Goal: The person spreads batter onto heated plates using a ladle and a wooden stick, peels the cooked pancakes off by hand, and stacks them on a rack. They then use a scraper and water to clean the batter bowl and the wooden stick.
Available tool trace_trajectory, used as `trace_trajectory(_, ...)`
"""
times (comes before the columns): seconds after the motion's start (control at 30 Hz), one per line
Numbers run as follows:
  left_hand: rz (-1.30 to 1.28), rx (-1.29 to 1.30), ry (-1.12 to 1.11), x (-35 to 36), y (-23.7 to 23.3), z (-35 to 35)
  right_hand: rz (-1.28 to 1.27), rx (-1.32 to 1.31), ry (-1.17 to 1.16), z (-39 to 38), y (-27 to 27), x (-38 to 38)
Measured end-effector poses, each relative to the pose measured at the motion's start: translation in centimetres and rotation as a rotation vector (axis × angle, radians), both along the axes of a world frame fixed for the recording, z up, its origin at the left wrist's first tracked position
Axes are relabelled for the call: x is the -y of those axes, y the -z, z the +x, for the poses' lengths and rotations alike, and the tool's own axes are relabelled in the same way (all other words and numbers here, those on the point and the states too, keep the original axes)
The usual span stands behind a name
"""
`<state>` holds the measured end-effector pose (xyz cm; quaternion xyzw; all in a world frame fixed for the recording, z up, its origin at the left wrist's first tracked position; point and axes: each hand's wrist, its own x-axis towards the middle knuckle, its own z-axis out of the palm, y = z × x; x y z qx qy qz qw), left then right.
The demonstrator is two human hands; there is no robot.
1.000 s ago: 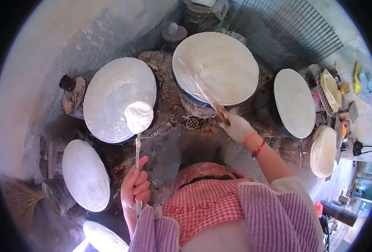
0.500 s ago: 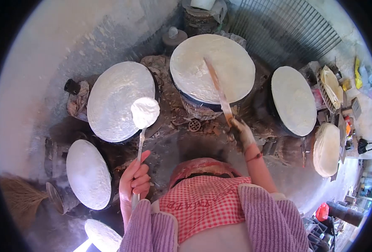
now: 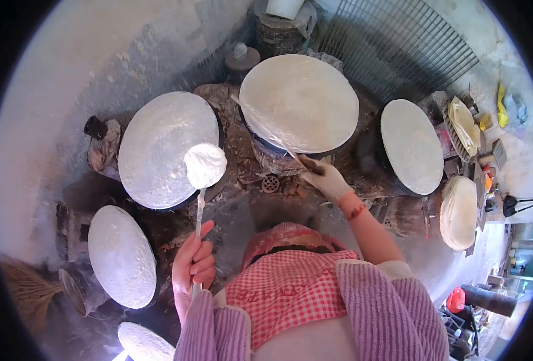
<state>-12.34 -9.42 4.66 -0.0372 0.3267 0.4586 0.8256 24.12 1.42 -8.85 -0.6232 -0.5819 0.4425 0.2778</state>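
My left hand [image 3: 195, 262] is closed around the handle of a ladle. White, thick batter heaps the ladle's bowl [image 3: 206, 165], which hangs over the lower right edge of the batter sheet [image 3: 167, 150] on the left griddle. On my right hand [image 3: 326, 178] there is a pale glove, and its fingers grip a long flat spatula [image 3: 269, 129]. The blade slants up and left along the front left edge of the round batter sheet [image 3: 305, 99] on the middle griddle. Its surface looks smooth and off-white.
Another covered griddle [image 3: 412, 147] stands to the right, and one [image 3: 122, 256] sits lower left with steam near it. A stack of pale flat rounds [image 3: 459, 213] lies at far right. Behind are a wire grille [image 3: 398, 48] and a bucket [image 3: 284, 7]. A broom [image 3: 29, 292] is at far left.
My right hand has moved slightly left and up, and the spatula has swung left from mid-sheet to the middle griddle's front left edge. My left hand keeps the loaded ladle nearly still.
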Motion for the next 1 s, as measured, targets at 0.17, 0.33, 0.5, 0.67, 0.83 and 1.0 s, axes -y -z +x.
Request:
trace_trajectory(0.17,0.0,-0.055,-0.05,0.5,-0.1,-1.1,-0.181,-0.224,0.391,2.2,-0.5,3.4)
trace_trajectory(0.33,-0.005,0.017,-0.113,1.3,0.2,-3.1,-0.214,-0.256,0.384,0.5,0.1,-0.9)
trace_trajectory(0.5,-0.028,-0.01,-0.243,4.1,-0.5,-5.0,-0.343,-0.251,0.311,-2.4,0.5,-3.8)
trace_trajectory(0.67,-0.021,-0.063,-0.4,7.1,-0.7,-6.2,-0.372,-0.219,0.303,-6.3,0.2,-5.6)
trace_trajectory(0.83,-0.02,-0.048,-0.532,9.2,-1.1,-7.2,-0.369,-0.653,0.212,-12.6,0.5,-7.1)
trace_trajectory(1.0,0.02,0.035,-0.644,11.4,-2.1,-6.6,-0.264,-0.532,0.035,-17.6,1.5,-12.6)
